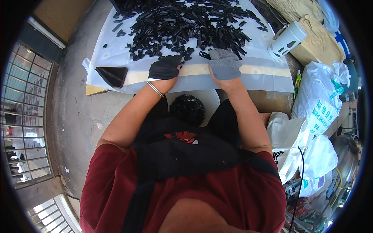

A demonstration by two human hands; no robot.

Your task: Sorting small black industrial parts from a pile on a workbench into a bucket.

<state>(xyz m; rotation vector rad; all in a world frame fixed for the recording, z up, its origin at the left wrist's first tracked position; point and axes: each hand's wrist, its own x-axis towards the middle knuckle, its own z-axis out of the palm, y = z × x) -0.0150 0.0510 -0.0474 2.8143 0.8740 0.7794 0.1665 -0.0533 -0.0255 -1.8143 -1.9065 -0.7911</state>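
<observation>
- Left hand (165, 66), black-gloved, lies curled on the table's near edge; whether it holds anything, I cannot tell.
- Heap of small black plastic parts (182, 23) lies just beyond both hands.
- Right hand (224, 64), grey-gloved, rests flat, nearest one stray black piece (204, 55) at its fingertips.

- Toward the left of the frame, on the table's clear plastic sheet (268, 75), you have a dark phone (112, 75) lying flat.
- At the upper right you see a white perforated cup (286, 40) tipped on its side, against a brown paper bag (316, 40).
- Down the right edge, white plastic bags (316, 101) are heaped together.
- At the far left, a metal window grille (21, 116) meets the grey concrete floor (74, 112).
</observation>
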